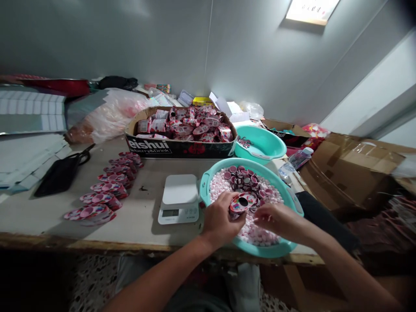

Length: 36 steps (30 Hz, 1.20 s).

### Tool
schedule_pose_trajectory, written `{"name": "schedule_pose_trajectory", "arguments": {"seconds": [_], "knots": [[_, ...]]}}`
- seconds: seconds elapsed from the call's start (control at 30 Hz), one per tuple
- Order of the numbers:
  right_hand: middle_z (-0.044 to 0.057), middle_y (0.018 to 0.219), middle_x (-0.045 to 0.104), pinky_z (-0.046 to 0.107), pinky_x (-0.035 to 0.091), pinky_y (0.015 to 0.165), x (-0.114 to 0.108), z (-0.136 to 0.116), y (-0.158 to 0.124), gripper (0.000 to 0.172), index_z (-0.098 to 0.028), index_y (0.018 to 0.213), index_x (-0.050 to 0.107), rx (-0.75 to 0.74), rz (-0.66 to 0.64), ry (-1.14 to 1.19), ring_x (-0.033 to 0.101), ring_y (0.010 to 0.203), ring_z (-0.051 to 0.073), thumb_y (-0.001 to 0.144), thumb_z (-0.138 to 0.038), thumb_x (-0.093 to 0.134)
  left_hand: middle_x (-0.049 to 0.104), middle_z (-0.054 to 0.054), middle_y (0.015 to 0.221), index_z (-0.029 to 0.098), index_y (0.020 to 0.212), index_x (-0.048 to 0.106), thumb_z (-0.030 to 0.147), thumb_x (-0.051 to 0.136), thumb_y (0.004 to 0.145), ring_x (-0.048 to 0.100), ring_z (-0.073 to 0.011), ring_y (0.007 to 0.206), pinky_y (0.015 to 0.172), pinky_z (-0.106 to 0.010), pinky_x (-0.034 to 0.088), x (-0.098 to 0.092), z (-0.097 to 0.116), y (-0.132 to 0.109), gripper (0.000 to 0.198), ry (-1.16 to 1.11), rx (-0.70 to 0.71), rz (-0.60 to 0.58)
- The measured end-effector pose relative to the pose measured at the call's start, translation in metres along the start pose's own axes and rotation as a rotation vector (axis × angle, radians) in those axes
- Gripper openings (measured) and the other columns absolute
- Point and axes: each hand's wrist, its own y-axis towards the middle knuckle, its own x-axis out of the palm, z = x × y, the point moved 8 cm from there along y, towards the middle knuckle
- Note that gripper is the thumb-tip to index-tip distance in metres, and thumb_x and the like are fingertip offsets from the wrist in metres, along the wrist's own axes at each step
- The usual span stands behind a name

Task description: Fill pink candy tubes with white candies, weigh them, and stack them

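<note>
Left hand [221,219] grips a round pink lid [243,203] above the teal basin [224,164]; right hand [277,218] half open, just beside it. Basin sits at the table edge [97,243], holding white-pink candies [224,186] and more lids [242,177]. Scale [179,198] just left; cardboard box [175,149] of pink packets [185,125] behind.

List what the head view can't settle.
Head view:
Digital scale's display: too small to read.
Round patterned lid: underside hidden by the left hand.
Teal basin: floor hidden by small pink pieces and lids.
</note>
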Motion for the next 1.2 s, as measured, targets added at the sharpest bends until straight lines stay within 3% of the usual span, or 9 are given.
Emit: {"name": "schedule_pose_trajectory", "arguments": {"seconds": [0.1, 0.17, 0.33, 0.43, 0.63, 0.77, 0.9, 1.03, 1.2], "knots": [[0.009, 0.089, 0.066, 0.028, 0.043, 0.068, 0.025, -0.004, 0.005, 0.024, -0.017, 0.088, 0.066, -0.042, 0.008, 0.03, 0.06, 0.076, 0.019, 0.077, -0.038, 0.065, 0.064, -0.005, 0.108, 0.023, 0.111, 0.057, 0.027, 0.065, 0.074, 0.061, -0.022, 0.101, 0.085, -0.034, 0.051, 0.002, 0.0, 0.001, 0.038, -0.003, 0.003, -0.007], [0.01, 0.093, 0.065, 0.029, 0.043, 0.07, 0.033, -0.005, 0.008, 0.029, -0.015, 0.09, 0.064, -0.054, 0.029, 0.049, 0.059, 0.078, 0.02, 0.076, -0.04, 0.065, 0.064, -0.005, 0.108, 0.023, 0.111, 0.057, 0.027, 0.065, 0.075, 0.061, -0.0219, 0.102, 0.086, -0.034, 0.051, 0.003, 0.0, 0.001, 0.038, 0.003, 0.005, -0.007], [0.005, 0.08, 0.067, 0.026, 0.041, 0.062, 0.033, -0.011, 0.012, 0.014, -0.016, 0.082, 0.067, -0.09, 0.041, 0.191, 0.057, 0.068, 0.016, 0.079, -0.024, 0.056, 0.064, -0.004, 0.11, 0.023, 0.112, 0.057, 0.025, 0.066, 0.073, 0.06, -0.0217, 0.102, 0.087, -0.033, 0.05, 0.004, 0.0, 0.001, 0.04, 0.025, 0.001, -0.006], [0.003, 0.074, 0.069, 0.025, 0.042, 0.062, 0.032, -0.012, 0.013, 0.017, -0.016, 0.08, 0.07, -0.062, 0.037, 0.29, 0.059, 0.066, 0.016, 0.078, -0.018, 0.053, 0.064, -0.004, 0.111, 0.023, 0.113, 0.057, 0.025, 0.065, 0.074, 0.06, -0.0217, 0.103, 0.087, -0.033, 0.05, 0.004, 0.0, 0.001, 0.04, 0.036, 0.001, -0.004], [0.005, 0.074, 0.071, 0.027, 0.047, 0.065, 0.029, 0.002, 0.014, 0.02, -0.016, 0.079, 0.073, -0.033, 0.045, 0.306, 0.062, 0.069, 0.019, 0.079, -0.026, 0.056, 0.064, -0.004, 0.11, 0.023, 0.112, 0.057, 0.025, 0.066, 0.074, 0.06, -0.0214, 0.103, 0.087, -0.033, 0.05, 0.003, 0.0, 0.0, 0.039, 0.025, 0.006, -0.009], [0.005, 0.074, 0.071, 0.027, 0.047, 0.059, 0.009, 0.031, 0.009, 0.028, -0.017, 0.079, 0.073, 0.081, 0.156, 0.39, 0.062, 0.066, 0.018, 0.078, -0.042, 0.061, 0.064, -0.004, 0.109, 0.023, 0.111, 0.057, 0.025, 0.065, 0.073, 0.061, -0.0218, 0.101, 0.086, -0.033, 0.05, 0.003, -0.001, 0.0, 0.039, 0.029, 0.0, -0.014], [0.007, 0.076, 0.07, 0.026, 0.048, 0.056, -0.03, 0.041, -0.002, 0.037, -0.017, 0.084, 0.072, 0.111, 0.39, 0.505, 0.06, 0.065, 0.017, 0.073, -0.052, 0.068, 0.064, -0.004, 0.109, 0.024, 0.111, 0.057, 0.024, 0.064, 0.072, 0.061, -0.0221, 0.1, 0.084, -0.033, 0.051, 0.004, 0.0, 0.001, 0.039, 0.037, 0.001, -0.027], [0.006, 0.08, 0.069, 0.027, 0.051, 0.058, -0.062, 0.018, -0.008, 0.037, -0.019, 0.088, 0.071, 0.077, 0.583, 0.626, 0.061, 0.066, 0.017, 0.071, -0.051, 0.072, 0.064, -0.003, 0.109, 0.024, 0.11, 0.057, 0.025, 0.064, 0.073, 0.062, -0.0222, 0.098, 0.084, -0.034, 0.052, 0.005, -0.001, 0.001, 0.038, 0.056, -0.02, -0.048], [0.004, 0.082, 0.068, 0.024, 0.048, 0.059, -0.064, -0.028, 0.007, 0.025, -0.021, 0.081, 0.072, -0.056, 0.436, 0.513, 0.059, 0.068, 0.015, 0.076, -0.045, 0.068, 0.064, -0.003, 0.11, 0.024, 0.111, 0.056, 0.027, 0.063, 0.073, 0.062, -0.0229, 0.099, 0.084, -0.035, 0.052, 0.007, -0.002, 0.001, 0.039, 0.079, -0.009, -0.075]]}}
